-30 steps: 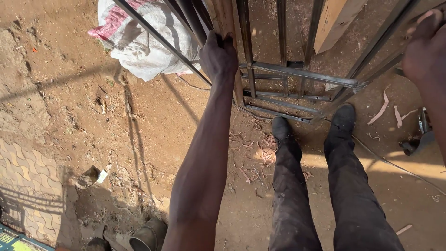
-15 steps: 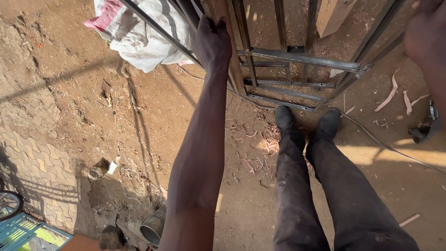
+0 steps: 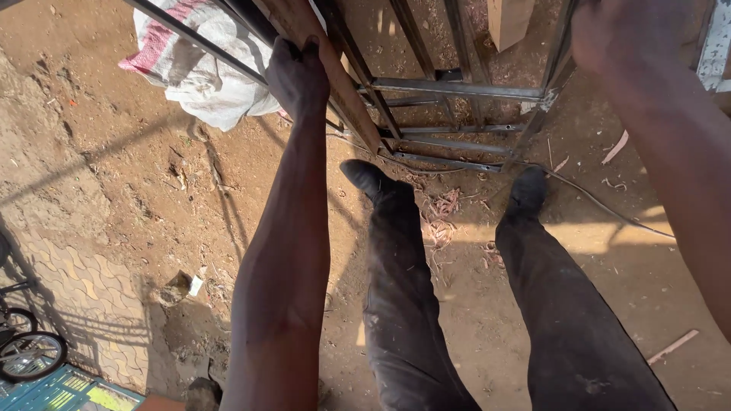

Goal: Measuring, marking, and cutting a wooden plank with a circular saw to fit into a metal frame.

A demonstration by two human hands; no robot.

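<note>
Hands: two; left hand (image 3: 298, 76) fingers clenched on one plank (image 3: 335, 80).
Right hand (image 3: 628, 34): on frame (image 3: 457, 87), grip unclear.
Sack (image 3: 202, 65): one.

A white sack (image 3: 199, 70) with a pink stripe lies on the brown dirt ground (image 3: 106, 160). A thin cable (image 3: 601, 204) trails across the soil. Patterned paving (image 3: 84, 293) lies at lower left, with a small wheel (image 3: 30, 355) and a blue crate (image 3: 57, 390) beside it.
</note>
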